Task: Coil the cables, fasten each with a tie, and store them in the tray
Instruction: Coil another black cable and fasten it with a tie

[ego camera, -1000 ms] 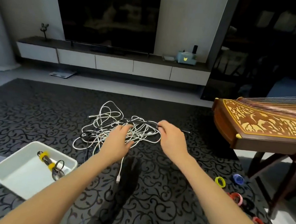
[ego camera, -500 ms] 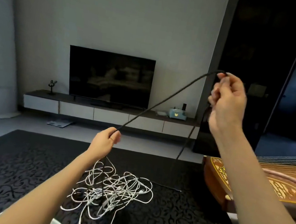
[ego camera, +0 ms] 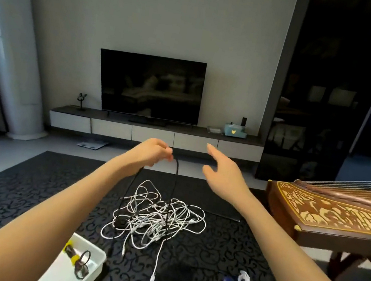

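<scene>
Two hands above the tangle (ego camera: 156, 217): left hand (ego camera: 151, 151) pinches black cable (ego camera: 176, 177), holding it clear for coiling; right hand (ego camera: 222, 172) spread, empty, probably to catch slack.

A dark television (ego camera: 149, 86) stands on a long low console (ego camera: 151, 135) against the wall. Right of the black patterned worktop (ego camera: 15, 192) sits a wooden zither (ego camera: 337, 216) (strings taut, gold inlay).
</scene>
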Motion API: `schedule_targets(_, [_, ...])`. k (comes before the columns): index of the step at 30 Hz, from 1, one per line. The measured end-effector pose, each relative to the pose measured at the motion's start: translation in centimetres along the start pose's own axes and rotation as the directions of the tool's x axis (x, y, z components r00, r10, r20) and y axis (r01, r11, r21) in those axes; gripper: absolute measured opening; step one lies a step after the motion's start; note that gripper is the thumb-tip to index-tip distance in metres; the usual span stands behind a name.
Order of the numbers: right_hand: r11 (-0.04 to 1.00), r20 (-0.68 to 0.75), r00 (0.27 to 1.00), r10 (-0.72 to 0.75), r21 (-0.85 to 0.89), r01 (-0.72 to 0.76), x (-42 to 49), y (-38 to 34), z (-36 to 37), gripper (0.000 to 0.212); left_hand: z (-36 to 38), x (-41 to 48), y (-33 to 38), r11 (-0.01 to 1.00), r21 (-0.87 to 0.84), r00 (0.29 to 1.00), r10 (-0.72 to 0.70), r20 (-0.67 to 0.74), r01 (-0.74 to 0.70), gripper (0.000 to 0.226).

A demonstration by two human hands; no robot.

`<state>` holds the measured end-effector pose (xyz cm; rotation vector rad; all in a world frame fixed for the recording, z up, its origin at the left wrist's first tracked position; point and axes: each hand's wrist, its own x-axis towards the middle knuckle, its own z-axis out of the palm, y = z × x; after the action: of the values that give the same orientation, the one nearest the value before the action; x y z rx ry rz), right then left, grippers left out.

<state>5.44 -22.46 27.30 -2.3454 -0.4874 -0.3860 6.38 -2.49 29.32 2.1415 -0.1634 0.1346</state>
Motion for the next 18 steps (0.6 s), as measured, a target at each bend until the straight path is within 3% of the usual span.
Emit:
schedule_targets(2, [0.994, 0.154, 0.983, -0.102, 0.053, 0.095, -0.1, -2.4, 1.2, 0.05, 1.0, -0.6, 1.8, 0.995, 0.042, 0.995, 0.085, 0.042, -0.087, 0.029])
schedule_targets(3, [0.988, 0.16, 0.977, -0.141, 0.086, 0.129, 0.0, -3.2, 1.3, 0.04, 1.0, -0.8, 2.5, 0.987, 0.089, 0.991, 0.128, 0.028, -0.13, 0.028])
schedule_targets(5, [0.978, 0.042, 0.983, -0.178, 0.121, 0.172, 0.1, -3.8, 0.8, 0.02, 0.7, -1.1, 3.1, 0.971, 0.15, 0.982, 0.188, 0.003, -0.187, 0.029])
schedule_targets(9, [0.97, -0.202, 0.962, -0.186, 0.117, 0.212, 0.7, -3.0, -1.9, 0.021, -0.4, -2.2, 2.0, 0.968, -0.108, 0.971, 0.233, 0.057, -0.226, 0.03])
schedule_targets(13, [0.975, -0.544, 0.839, -0.023, 0.174, 0.14, 2.0, -0.3, -6.5, 0.018, 0.0, -2.7, -1.6, 0.943, -0.293, 0.985, 0.172, 0.025, -0.157, 0.034])
schedule_targets(15, [0.981, -0.548, 0.836, 0.025, 0.173, 0.084, 2.0, 1.5, -7.5, 0.017, 0.6, -3.2, -3.6, 0.935, -0.339, 0.989, 0.13, 0.07, -0.099, 0.035])
schedule_targets(18, [0.974, -0.406, 0.907, 0.112, 0.224, -0.021, 0.7, 3.5, -5.2, 0.017, 2.1, -3.8, -5.5, 0.896, -0.442, 0.983, 0.111, 0.147, -0.035, 0.033])
